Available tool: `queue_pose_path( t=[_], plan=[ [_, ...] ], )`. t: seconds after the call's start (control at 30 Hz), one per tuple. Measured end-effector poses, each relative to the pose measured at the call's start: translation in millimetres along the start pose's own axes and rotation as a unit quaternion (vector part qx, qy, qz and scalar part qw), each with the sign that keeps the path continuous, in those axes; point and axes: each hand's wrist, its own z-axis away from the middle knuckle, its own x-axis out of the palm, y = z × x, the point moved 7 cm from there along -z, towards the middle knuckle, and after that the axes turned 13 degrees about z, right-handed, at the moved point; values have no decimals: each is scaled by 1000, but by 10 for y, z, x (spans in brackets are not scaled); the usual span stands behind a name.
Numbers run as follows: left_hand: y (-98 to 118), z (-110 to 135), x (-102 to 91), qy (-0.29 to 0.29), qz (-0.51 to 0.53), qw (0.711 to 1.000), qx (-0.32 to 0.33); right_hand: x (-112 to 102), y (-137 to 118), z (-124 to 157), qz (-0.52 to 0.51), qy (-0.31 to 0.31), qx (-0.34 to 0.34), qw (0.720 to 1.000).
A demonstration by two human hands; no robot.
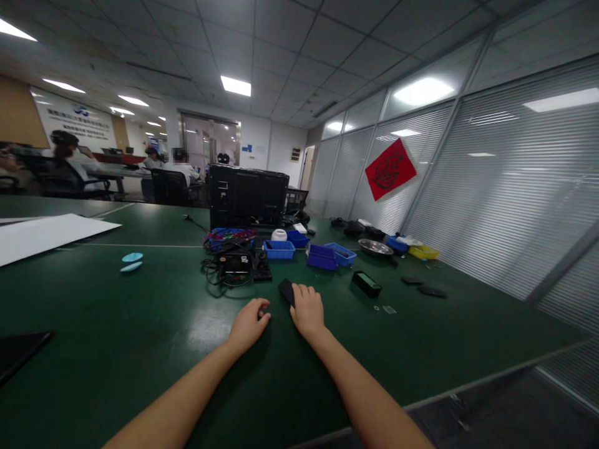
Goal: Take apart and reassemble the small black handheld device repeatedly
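Observation:
Both my arms reach out over a dark green table [116,337]. My right hand [307,308] is closed round a flat black device [286,290], which sticks out to the left of its fingers and rests on the table. My left hand [249,321] lies just beside it, fingers curled in a pinch near a small dark thing at its fingertips; what it holds, if anything, is too small to name.
Beyond my hands lie a tangle of cables with a black box [233,265], several blue bins [279,249], a black monitor back [247,195], a metal bowl [375,247], a black case [366,283] and a white sheet [42,236]. People sit at the far left.

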Motion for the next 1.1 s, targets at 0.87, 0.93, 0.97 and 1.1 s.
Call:
queue_pose_path(
  t=[0.87, 0.93, 0.97, 1.1],
  plan=[
    [62, 32, -130, 89, -27, 995, 29, 259, -350, 58, -483, -117, -46, 867],
    [21, 38, -157, 108, -53, 993, 4, 301, -423, 74, -530, -164, -57, 830],
    [3, 37, -161, 111, -56, 992, -5, 324, -437, 73, -543, -178, -57, 819],
    [-1, 21, -157, 100, -30, 995, 0, 460, -376, 32, -541, -199, -24, 817]
  ],
)
